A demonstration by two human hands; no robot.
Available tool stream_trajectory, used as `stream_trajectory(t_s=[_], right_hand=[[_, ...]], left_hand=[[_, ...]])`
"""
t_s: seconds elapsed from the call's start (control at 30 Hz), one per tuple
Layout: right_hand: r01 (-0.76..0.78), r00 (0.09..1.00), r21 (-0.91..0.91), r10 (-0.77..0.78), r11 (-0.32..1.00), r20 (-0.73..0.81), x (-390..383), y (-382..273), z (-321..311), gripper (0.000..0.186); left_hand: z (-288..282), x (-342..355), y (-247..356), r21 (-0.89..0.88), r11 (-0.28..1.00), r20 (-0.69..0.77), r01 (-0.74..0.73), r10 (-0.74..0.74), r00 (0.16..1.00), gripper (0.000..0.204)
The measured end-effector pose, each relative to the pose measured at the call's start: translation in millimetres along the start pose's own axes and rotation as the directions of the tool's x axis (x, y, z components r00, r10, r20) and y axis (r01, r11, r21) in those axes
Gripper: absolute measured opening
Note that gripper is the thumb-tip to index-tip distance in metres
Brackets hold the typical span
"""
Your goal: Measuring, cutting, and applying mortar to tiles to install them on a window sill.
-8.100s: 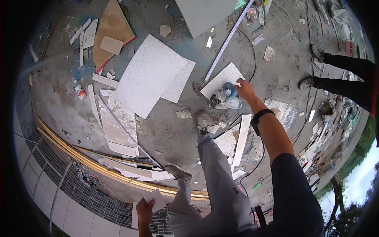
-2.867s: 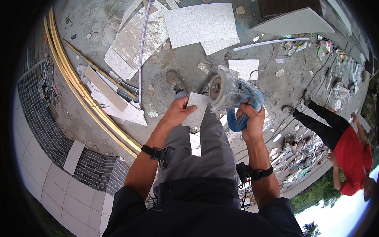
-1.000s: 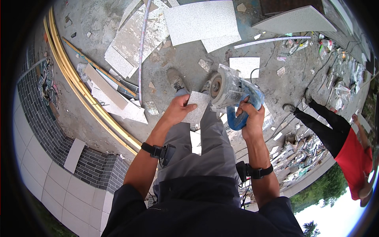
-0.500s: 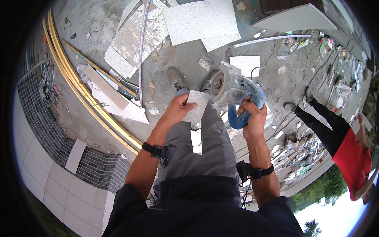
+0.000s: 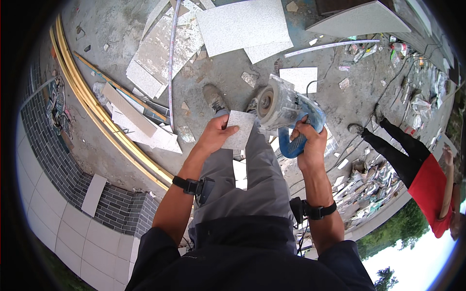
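Pinched between the thumb and fingers of my left hand [image 5: 217, 134] is a small pale speckled tile piece [image 5: 240, 129], held up over my shins. My right hand [image 5: 311, 140] wraps round the blue handle of a dusty handheld stone cutter [image 5: 286, 107]. Its round hub and grey guard face toward the tile piece. A narrow gap seems to lie between the guard and the tile's right edge. Whether the blade is turning cannot be told.
Large speckled slabs [image 5: 245, 26] lie on the concrete ahead, with a measuring tape [image 5: 173, 63] across some. Long yellow strips [image 5: 92, 104] run along the left beside a low brick-faced wall [image 5: 114, 203]. A cable [image 5: 383, 94] and rubble [image 5: 369, 186] spread rightward. A person in red [image 5: 429, 191] stands right.
Both hands keep their grips, and the tile piece and cutter have barely shifted. The person in red at the right has moved an arm and changed posture. My view has shifted slightly.
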State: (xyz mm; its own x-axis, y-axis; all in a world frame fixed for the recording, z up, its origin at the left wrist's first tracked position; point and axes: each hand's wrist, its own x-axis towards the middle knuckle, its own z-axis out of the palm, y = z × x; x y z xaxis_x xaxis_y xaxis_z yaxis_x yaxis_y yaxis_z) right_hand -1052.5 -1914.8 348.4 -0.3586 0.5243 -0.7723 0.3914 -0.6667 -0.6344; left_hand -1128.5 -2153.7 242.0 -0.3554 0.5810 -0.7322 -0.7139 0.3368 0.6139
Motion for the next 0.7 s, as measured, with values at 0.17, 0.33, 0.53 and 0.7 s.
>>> stream_trajectory(t_s=[0.17, 0.33, 0.53, 0.7], right_hand=[[-0.006, 1.0, -0.004, 0.006, 1.0, -0.006, -0.4, 0.9, 1.2, 0.015], [0.001, 1.0, -0.01, -0.001, 1.0, -0.005, -0.2, 1.8, -0.1, 0.014], [0.004, 1.0, -0.015, -0.004, 1.0, -0.002, 0.0, 1.8, 1.1, 0.014], [0.002, 1.0, -0.016, -0.002, 1.0, 0.002, 0.8, 3.3, 0.0, 0.014]], left_hand=[[0.6, 0.0, -1.1, 0.009, 1.0, 0.002, 0.003, -0.003, 1.0, 0.022], [2.3, 1.0, -3.4, -0.008, 1.0, 0.006, -0.006, 0.006, 1.0, 0.021], [4.5, -1.4, -0.3, -0.013, 1.0, -0.003, 0.011, -0.011, 1.0, 0.021], [5.4, -0.3, -4.4, 0.004, 1.0, -0.01, -0.006, 0.006, 1.0, 0.021]])
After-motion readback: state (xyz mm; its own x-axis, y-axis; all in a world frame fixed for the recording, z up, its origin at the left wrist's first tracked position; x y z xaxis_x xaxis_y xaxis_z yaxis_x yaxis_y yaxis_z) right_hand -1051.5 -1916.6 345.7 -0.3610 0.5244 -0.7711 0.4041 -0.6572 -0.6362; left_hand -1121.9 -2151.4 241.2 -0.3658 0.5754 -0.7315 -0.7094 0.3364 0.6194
